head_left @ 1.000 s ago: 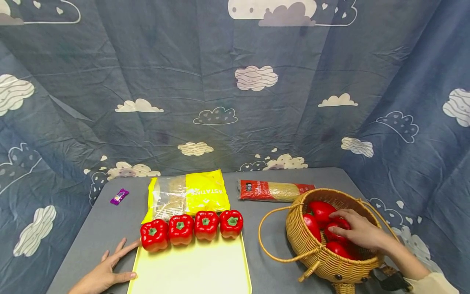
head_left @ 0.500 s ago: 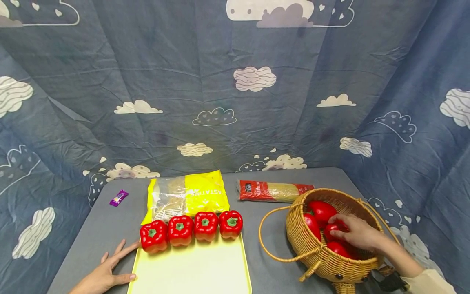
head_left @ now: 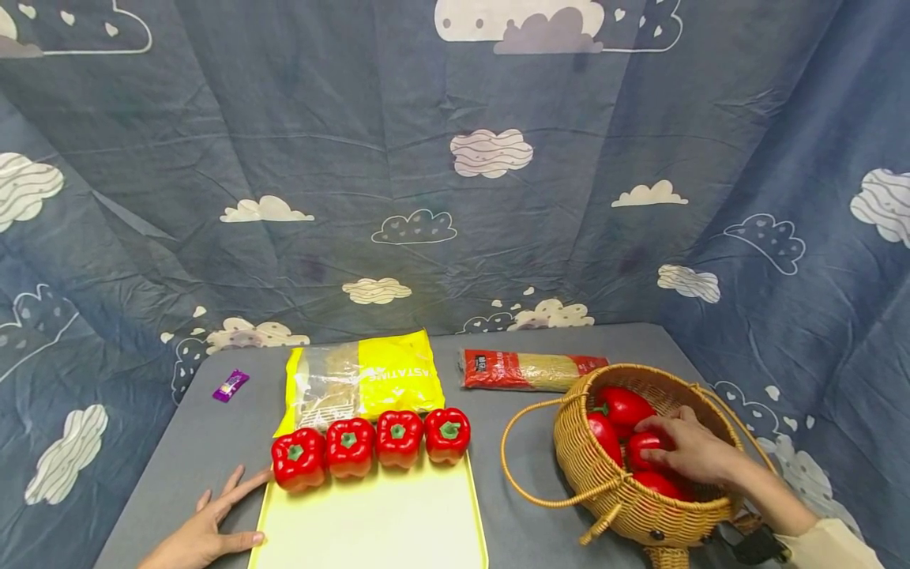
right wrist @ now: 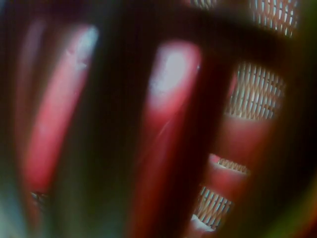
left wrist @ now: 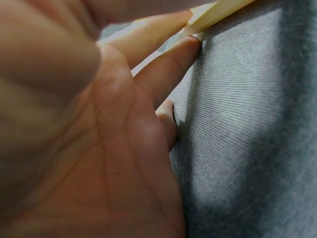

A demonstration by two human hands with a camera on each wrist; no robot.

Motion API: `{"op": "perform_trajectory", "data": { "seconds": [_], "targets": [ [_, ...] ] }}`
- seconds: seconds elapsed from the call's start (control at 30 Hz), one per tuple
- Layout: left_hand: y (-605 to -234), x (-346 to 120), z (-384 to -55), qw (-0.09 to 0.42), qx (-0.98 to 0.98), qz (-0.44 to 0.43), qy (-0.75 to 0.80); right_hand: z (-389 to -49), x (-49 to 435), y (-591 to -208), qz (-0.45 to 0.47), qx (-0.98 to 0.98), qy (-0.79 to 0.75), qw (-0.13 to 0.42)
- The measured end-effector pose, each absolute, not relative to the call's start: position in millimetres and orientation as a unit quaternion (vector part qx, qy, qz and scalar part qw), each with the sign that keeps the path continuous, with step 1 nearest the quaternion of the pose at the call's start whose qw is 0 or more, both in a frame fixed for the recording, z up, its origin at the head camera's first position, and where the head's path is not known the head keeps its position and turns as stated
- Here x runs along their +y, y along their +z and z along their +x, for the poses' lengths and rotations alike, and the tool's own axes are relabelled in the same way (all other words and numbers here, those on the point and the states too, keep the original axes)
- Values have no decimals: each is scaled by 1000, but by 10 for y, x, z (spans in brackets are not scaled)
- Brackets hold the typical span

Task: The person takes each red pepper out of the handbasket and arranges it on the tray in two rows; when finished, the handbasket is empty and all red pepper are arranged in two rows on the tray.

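Observation:
My right hand [head_left: 693, 449] reaches into a wicker basket [head_left: 590, 458] and grips a red bell pepper [head_left: 638, 452] with fingers and thumb. Around it in the basket lie several more red peppers, one of them [head_left: 626, 407] with its green stem showing. The right wrist view is dark and blurred, with red surfaces and wicker weave behind the fingers. My left hand [head_left: 202, 533] lies with fingers spread at the left edge of a pale yellow tray [head_left: 377, 525]. Its thumb and a fingertip touch the rim. Several red bell peppers [head_left: 350, 447] stand in a row along the tray's far end.
A yellow pasta bag [head_left: 398, 371] lies behind the row of peppers. Farther right is a red pack of noodles [head_left: 533, 370], close behind the basket. A small purple wrapped candy [head_left: 231, 385] lies at the back left. The basket's handle loop sticks out toward the tray.
The right hand has shifted slightly in the basket, and the gripped pepper has moved a little. The rear pepper has shifted so its stem shows more. My left hand stays at the tray.

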State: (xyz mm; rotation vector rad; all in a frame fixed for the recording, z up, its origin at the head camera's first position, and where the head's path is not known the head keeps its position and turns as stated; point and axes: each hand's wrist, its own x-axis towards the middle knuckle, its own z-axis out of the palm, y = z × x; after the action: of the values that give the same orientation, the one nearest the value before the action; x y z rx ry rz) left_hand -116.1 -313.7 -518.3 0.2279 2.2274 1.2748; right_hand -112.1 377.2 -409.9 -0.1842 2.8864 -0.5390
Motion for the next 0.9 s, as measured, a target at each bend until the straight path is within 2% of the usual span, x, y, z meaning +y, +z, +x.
{"op": "perform_trajectory", "data": {
  "seconds": [0.3, 0.43, 0.7, 0.9],
  "targets": [
    [-5213, -3155, -1163, 272, 826, 94, 485, -1107, 3722, -4073, -35, 975, -194, 106],
    [-5335, -3214, -1203, 268, 829, 90, 482, -1111, 3707, -4083, -36, 973, -207, 96],
    [-5226, -3142, -1195, 275, 842, 62, 460, -1145, 3707, -4070, -12, 979, -183, 92],
    [-5189, -3125, -1161, 269, 840, 83, 464, -1183, 3718, -4021, -3, 981, -167, 95]
  ]
}}
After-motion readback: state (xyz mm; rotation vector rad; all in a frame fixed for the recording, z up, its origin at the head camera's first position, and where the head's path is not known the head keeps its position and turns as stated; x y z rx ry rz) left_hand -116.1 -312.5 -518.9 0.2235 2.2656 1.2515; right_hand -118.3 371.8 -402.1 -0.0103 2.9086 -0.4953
